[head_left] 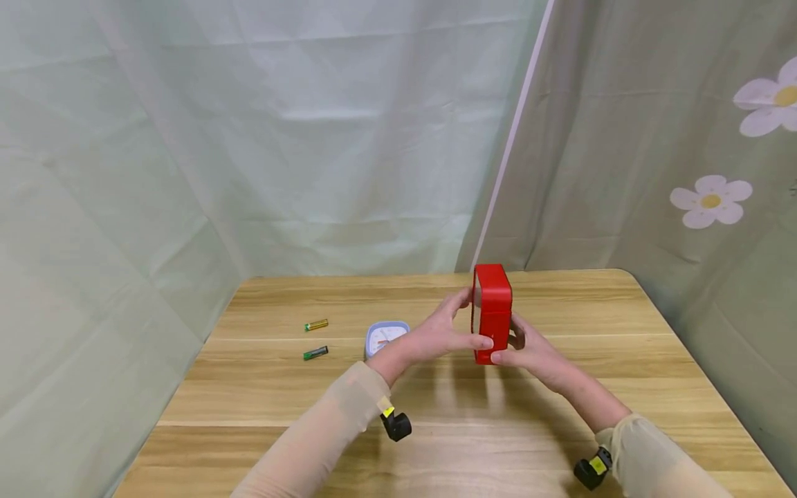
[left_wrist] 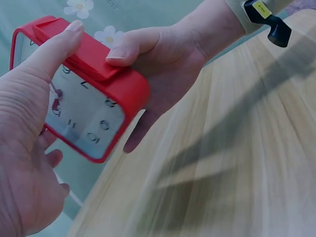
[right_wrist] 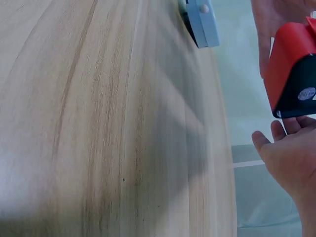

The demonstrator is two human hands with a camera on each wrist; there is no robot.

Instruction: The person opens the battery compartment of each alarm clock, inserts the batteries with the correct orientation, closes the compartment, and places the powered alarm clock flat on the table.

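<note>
A red alarm clock is held up over the wooden table, tipped on its side, between both hands. My left hand grips it from the white dial side, thumb along the red casing. On the black back side, my right hand holds it with the thumb pressed on the casing near its lower end; its other fingers are partly hidden behind the clock. The white dial with numerals shows in the left wrist view, and the black back in the right wrist view.
A small blue-purple clock sits on the table, partly covered by the left wrist. Left of it lie a gold battery and a dark battery with a green end. Curtains hang behind the table.
</note>
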